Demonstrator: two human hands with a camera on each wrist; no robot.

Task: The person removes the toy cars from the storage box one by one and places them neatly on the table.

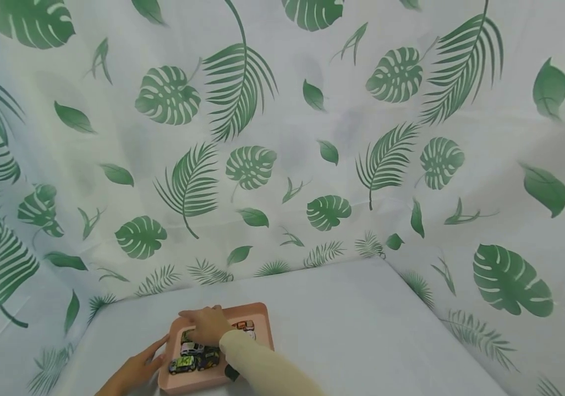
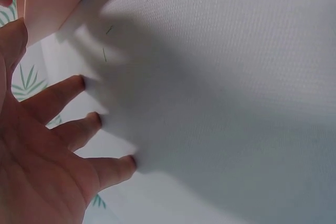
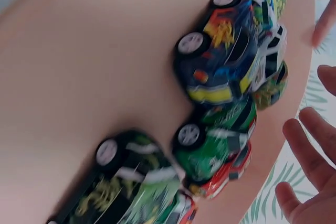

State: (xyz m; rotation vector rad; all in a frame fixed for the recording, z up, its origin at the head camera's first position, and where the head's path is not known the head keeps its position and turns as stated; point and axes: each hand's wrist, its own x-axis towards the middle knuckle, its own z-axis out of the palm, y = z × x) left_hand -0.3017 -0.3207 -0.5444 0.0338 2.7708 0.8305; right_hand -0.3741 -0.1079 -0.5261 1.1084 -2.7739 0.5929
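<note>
A peach-pink tray (image 1: 254,311) holds several toy cars: a yellow-green one (image 1: 182,365), a dark one (image 1: 208,358) and a white one (image 1: 192,348) among them. In the right wrist view, a dark blue car with a flame print (image 3: 223,51), a green car (image 3: 207,145) and a dark green car (image 3: 126,187) sit close together. My right hand (image 1: 208,325) is over the tray's far left part, fingers apart with nothing between them. Beside the tray's left wall, my left hand (image 1: 138,369) spreads its fingers, fingertips at the white tabletop and thumb by the tray wall (image 2: 58,3).
A white tabletop (image 1: 351,330) extends right of the tray. White cloth printed with green leaves (image 1: 287,170) hangs behind the table and along its sides. A light sleeve (image 1: 262,360) crosses the tray's near right part and hides some of it.
</note>
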